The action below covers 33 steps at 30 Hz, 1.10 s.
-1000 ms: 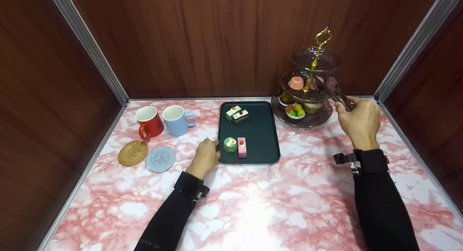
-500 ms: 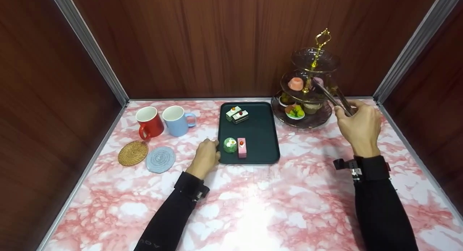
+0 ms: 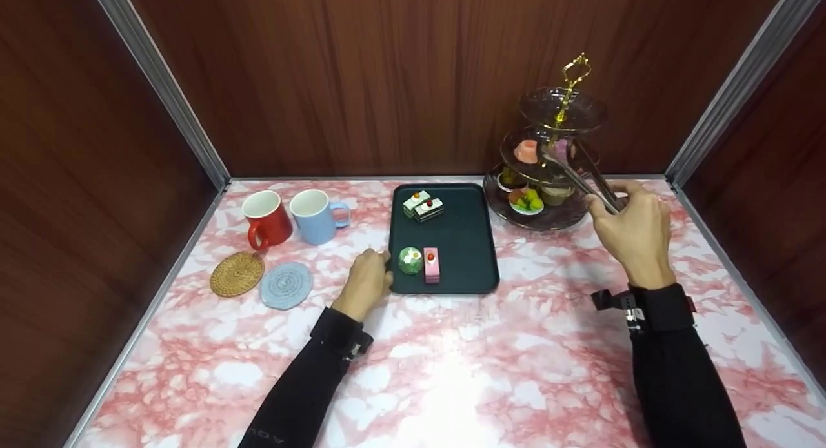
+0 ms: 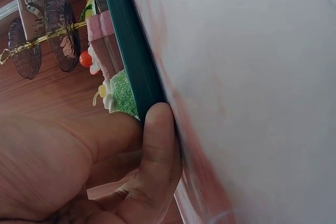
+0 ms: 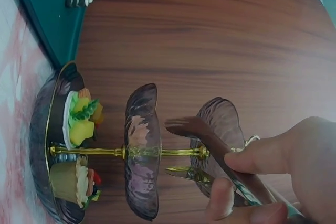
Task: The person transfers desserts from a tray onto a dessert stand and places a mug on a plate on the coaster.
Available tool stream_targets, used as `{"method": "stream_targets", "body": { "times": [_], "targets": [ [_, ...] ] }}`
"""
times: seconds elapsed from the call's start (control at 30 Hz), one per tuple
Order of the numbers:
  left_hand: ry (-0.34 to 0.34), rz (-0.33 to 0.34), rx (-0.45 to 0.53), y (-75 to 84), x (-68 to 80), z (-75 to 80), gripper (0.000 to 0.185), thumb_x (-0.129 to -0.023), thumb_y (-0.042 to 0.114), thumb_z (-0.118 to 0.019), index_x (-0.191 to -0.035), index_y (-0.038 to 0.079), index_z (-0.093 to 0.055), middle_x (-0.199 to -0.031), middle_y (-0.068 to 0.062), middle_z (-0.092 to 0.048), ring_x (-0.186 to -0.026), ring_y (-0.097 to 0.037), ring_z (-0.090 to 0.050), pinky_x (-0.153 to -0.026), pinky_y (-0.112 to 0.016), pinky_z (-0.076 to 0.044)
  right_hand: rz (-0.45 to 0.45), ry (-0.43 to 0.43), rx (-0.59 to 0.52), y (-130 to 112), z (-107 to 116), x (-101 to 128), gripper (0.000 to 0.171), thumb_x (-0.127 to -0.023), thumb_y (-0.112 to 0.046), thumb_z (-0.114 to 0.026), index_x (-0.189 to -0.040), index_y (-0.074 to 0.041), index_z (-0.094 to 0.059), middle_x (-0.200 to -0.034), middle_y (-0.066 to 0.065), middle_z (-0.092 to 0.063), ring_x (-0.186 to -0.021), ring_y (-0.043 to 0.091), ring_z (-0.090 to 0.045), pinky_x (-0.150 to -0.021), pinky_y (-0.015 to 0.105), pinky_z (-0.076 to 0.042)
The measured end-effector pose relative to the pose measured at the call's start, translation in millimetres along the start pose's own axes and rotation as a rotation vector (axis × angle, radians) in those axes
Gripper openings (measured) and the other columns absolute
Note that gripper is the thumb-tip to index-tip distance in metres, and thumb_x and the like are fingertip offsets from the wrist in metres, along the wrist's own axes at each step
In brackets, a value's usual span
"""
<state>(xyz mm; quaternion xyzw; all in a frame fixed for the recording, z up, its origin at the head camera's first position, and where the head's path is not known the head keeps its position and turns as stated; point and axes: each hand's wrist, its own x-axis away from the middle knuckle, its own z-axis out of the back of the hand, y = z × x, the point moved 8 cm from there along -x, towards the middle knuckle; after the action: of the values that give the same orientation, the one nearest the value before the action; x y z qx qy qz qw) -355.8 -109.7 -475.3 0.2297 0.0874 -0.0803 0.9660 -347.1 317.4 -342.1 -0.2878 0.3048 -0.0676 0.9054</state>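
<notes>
My left hand [image 3: 366, 279] pinches the left edge of a dark green tray [image 3: 464, 241]; in the left wrist view the thumb and fingers are on either side of its rim. Two layered cake slices [image 3: 423, 204], a green round sweet [image 3: 410, 260] and a pink cake slice [image 3: 431, 265] sit on the tray. My right hand [image 3: 635, 232] holds metal tongs [image 3: 584, 180] with the arms apart. Their tips are at the middle tier of a three-tier stand [image 3: 539, 106], near a purple sweet [image 3: 563, 150]; an orange sweet [image 3: 526, 151] lies beside it.
The stand's bottom tier holds a fruit tart [image 3: 526, 201] and other small cakes. Left of the tray stand a red mug [image 3: 271, 223] and a blue mug [image 3: 314, 221], with a brown coaster [image 3: 237, 274] and a grey-blue coaster [image 3: 286, 285] in front. Wooden walls enclose the table.
The tongs have swung left across the middle tier, their tips now on either side of the purple sweet in the head view. The right hand moved slightly left and nearer. The left hand stays put.
</notes>
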Motion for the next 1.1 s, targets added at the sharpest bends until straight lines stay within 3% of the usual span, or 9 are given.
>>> {"method": "stream_targets", "body": {
  "times": [0.27, 0.5, 0.73, 1.1],
  "targets": [
    [0.007, -0.008, -0.012, -0.4, 1.2, 0.2, 0.039, -0.078, 0.008, -0.064, -0.116, 0.001, -0.063, -0.098, -0.022, -0.061, -0.091, -0.037, -0.060, -0.083, -0.043, -0.050, 0.030, -0.114, 0.018, -13, -8, 6, 0.056, -0.080, -0.057, -0.057, -0.122, -0.019, -0.060, -0.075, 0.003, -0.065, -0.062, 0.023, -0.057, -0.053, 0.033, -0.035],
    [0.015, -0.012, -0.013, -0.3, 1.3, 0.7, 0.038, -0.077, 0.008, -0.065, -0.114, 0.002, -0.064, -0.094, -0.021, -0.061, -0.089, -0.035, -0.060, -0.082, -0.042, -0.050, 0.104, -0.210, -0.019, -28, -17, 13, 0.051, -0.085, -0.055, -0.052, -0.115, -0.014, -0.061, -0.078, 0.006, -0.063, -0.070, 0.025, -0.053, -0.061, 0.035, -0.034],
    [-0.003, 0.004, -0.014, -1.9, 0.5, -1.4, 0.040, -0.078, 0.009, -0.064, -0.117, 0.003, -0.063, -0.097, -0.021, -0.060, -0.091, -0.035, -0.059, -0.084, -0.042, -0.049, 0.173, -0.350, -0.009, -38, -35, 26, 0.055, -0.090, -0.055, -0.041, -0.125, -0.012, -0.045, -0.088, 0.009, -0.059, -0.079, 0.028, -0.057, -0.066, 0.044, -0.040],
    [-0.013, 0.010, -0.017, -1.8, -0.2, -2.2, 0.038, -0.078, 0.009, -0.065, -0.116, 0.003, -0.063, -0.095, -0.019, -0.059, -0.089, -0.034, -0.059, -0.082, -0.042, -0.050, 0.271, -0.456, 0.017, -52, -60, 44, 0.049, -0.093, -0.050, -0.038, -0.126, -0.014, -0.035, -0.081, 0.006, -0.058, -0.075, 0.027, -0.058, -0.065, 0.045, -0.042]
  ]
}}
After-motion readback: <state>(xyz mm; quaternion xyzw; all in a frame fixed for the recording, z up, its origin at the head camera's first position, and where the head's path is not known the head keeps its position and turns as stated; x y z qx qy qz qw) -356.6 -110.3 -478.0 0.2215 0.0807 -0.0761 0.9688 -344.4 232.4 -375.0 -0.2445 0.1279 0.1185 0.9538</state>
